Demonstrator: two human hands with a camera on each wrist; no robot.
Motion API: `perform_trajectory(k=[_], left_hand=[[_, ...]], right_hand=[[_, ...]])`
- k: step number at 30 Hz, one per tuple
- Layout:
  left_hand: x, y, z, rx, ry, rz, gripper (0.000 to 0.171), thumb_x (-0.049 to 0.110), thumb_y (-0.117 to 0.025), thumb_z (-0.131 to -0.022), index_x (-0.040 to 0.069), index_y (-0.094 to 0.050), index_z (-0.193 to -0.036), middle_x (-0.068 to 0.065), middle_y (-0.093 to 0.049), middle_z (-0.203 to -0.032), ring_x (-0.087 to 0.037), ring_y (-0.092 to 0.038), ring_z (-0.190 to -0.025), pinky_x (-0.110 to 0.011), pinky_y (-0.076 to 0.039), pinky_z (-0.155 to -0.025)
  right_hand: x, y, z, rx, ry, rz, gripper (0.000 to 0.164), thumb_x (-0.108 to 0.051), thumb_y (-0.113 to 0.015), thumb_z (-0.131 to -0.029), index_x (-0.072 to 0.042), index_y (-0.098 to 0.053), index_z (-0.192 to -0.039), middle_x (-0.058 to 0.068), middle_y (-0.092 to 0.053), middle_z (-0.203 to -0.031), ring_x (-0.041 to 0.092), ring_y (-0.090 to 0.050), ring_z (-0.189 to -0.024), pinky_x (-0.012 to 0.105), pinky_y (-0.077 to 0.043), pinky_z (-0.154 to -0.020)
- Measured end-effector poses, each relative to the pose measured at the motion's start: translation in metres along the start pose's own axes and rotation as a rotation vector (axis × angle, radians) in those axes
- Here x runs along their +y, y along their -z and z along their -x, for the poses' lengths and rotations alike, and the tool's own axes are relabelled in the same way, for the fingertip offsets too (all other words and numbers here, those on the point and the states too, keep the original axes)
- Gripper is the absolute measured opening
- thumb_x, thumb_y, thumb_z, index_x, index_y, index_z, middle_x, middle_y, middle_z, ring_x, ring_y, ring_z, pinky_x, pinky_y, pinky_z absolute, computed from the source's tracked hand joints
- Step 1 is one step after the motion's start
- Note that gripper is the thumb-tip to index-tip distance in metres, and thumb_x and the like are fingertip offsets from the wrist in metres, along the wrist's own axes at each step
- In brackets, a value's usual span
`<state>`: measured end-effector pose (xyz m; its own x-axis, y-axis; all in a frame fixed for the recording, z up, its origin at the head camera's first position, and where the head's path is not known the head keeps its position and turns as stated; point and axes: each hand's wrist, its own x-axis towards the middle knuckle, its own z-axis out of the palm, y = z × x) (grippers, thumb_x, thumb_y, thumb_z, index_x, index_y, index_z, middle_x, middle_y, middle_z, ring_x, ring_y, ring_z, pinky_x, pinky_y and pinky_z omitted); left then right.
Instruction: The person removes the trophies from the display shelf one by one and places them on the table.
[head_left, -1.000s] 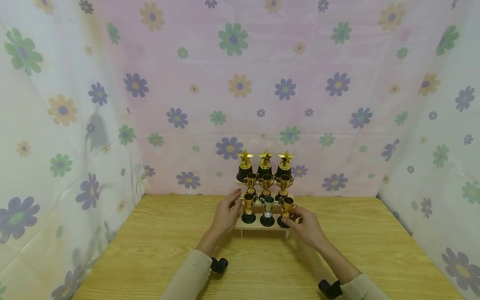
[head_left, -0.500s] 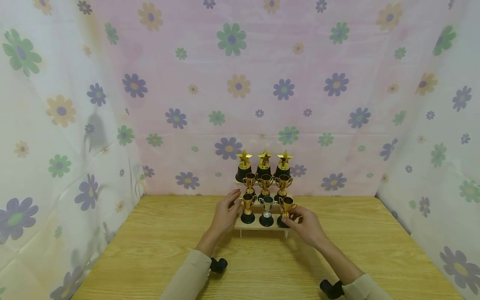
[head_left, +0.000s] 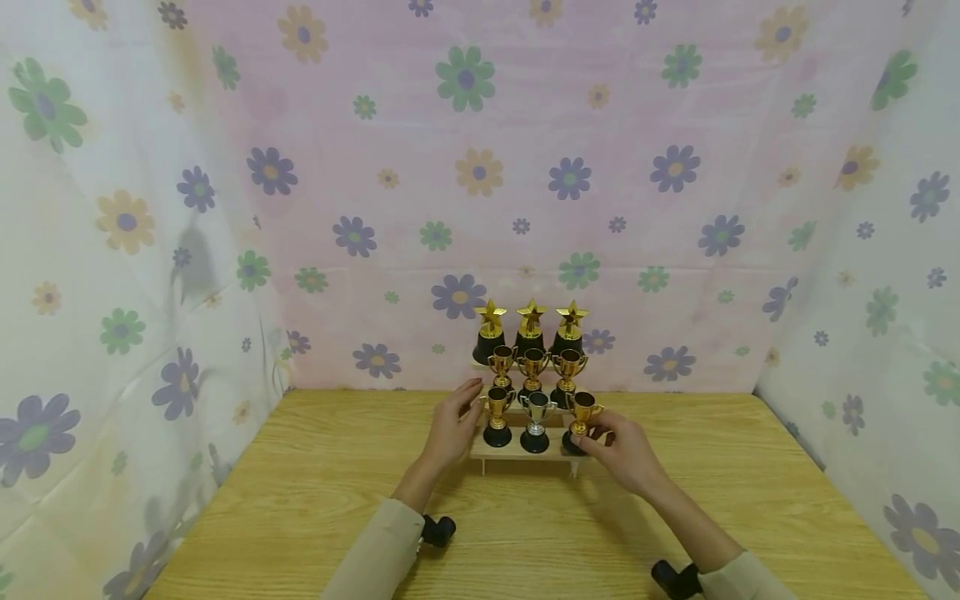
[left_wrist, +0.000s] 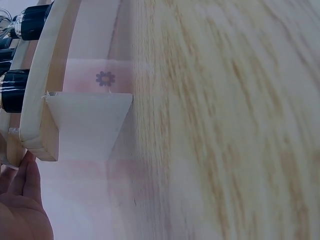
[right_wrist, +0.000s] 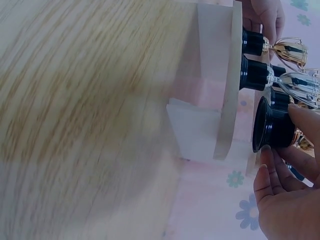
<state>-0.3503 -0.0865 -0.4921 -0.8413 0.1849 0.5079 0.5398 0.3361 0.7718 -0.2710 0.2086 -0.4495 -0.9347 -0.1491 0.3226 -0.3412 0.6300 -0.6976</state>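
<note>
Head view: right hand [head_left: 624,452] pinching near-right gold trophy [head_left: 582,408] at black base [right_wrist: 276,125], guessing light, slick plastic, wouldn't grab thin handles [head_left: 598,409] tbh

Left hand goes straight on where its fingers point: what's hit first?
Most likely the near end of the wooden stand; the left hand is right beside it. Whether they touch is hard to judge.
</note>
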Motion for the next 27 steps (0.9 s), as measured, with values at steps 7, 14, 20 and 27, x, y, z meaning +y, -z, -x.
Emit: perform_trajectory(k=[7,14,20,27], left_hand=[[0.000,0.000,0.000,-0.002,-0.003,0.006,0.038,0.005,-0.056,-0.105,-0.008,-0.057,-0.140,-0.017,-0.050,-0.152,-0.038,-0.047,-0.141,-0.048,-0.046,-0.108],[0.000,0.000,-0.001,0.018,-0.043,0.013,0.037,0.003,-0.056,-0.104,-0.015,-0.057,-0.136,-0.028,-0.052,-0.147,-0.043,-0.048,-0.138,-0.052,-0.046,-0.107],[0.000,-0.001,-0.001,0.025,-0.042,0.014,0.037,0.002,-0.057,-0.103,-0.013,-0.057,-0.137,-0.025,-0.053,-0.148,-0.042,-0.049,-0.138,-0.051,-0.046,-0.107],[0.000,-0.001,-0.001,0.011,-0.021,0.012,0.037,0.004,-0.055,-0.105,-0.010,-0.057,-0.139,-0.025,-0.051,-0.150,-0.040,-0.047,-0.139,-0.050,-0.046,-0.108]], right_hand=[[0.001,0.006,0.001,0.006,0.034,0.010,0.018,-0.018,-0.078,-0.092,-0.008,-0.075,-0.106,-0.001,-0.068,-0.093,0.013,-0.059,-0.083,0.026,-0.050,-0.067],[0.003,0.011,-0.001,0.008,0.059,0.027,0.016,-0.018,-0.079,-0.091,-0.009,-0.075,-0.104,-0.001,-0.068,-0.094,0.013,-0.060,-0.083,0.025,-0.050,-0.067],[0.003,0.015,0.000,0.013,0.061,0.021,0.016,-0.018,-0.079,-0.091,-0.009,-0.075,-0.104,-0.002,-0.068,-0.092,0.013,-0.058,-0.080,0.025,-0.049,-0.066],[0.006,0.020,0.003,0.012,0.042,0.010,0.017,-0.019,-0.079,-0.092,-0.009,-0.075,-0.105,-0.001,-0.068,-0.093,0.013,-0.058,-0.081,0.025,-0.049,-0.066]])
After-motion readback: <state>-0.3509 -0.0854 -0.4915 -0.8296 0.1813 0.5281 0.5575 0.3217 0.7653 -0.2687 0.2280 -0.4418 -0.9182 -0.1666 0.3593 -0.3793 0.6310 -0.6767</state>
